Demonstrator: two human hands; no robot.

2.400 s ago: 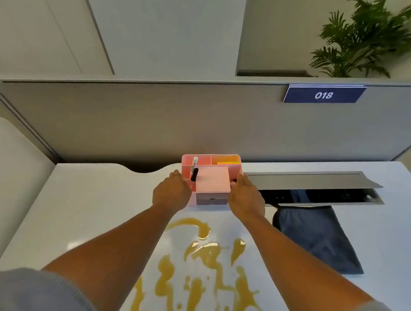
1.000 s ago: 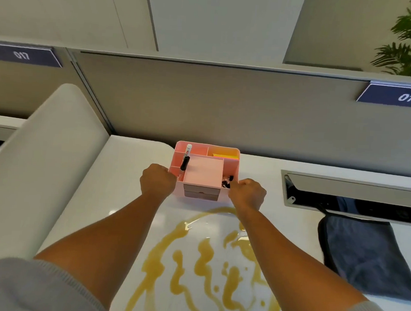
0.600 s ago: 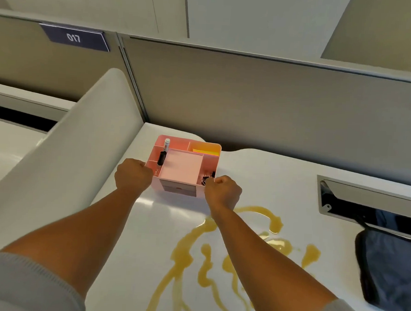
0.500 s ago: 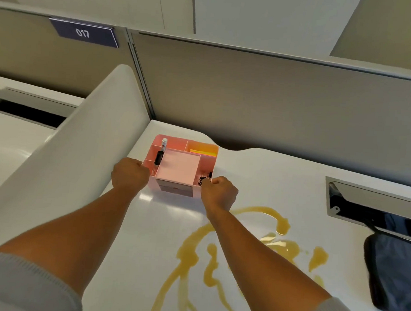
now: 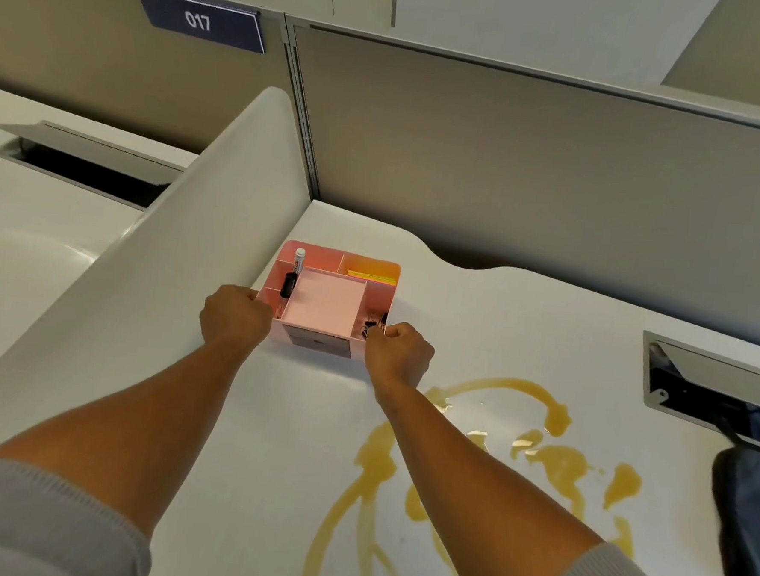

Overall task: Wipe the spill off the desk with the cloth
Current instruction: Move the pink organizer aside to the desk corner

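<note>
A yellow-brown spill (image 5: 554,465) runs in streaks over the white desk (image 5: 523,314), right of centre and down to the near edge. The dark blue-grey cloth (image 5: 746,519) lies flat at the right edge, partly cut off. A pink desk organiser (image 5: 324,302) holding a marker, yellow notes and binder clips stands at the desk's far left corner against the side divider. My left hand (image 5: 234,319) grips its left wall and my right hand (image 5: 398,353) grips its front right corner. The organiser stands left of the spill.
A white curved side divider (image 5: 156,274) borders the desk on the left. A grey partition (image 5: 532,163) stands along the back. An open cable hatch (image 5: 714,388) is set into the desk at the right, above the cloth. A neighbouring desk lies beyond the divider.
Both hands have slid the pink organiser from the middle of the desk to the far left corner by the divider, off the spill. The view has swung left.
</note>
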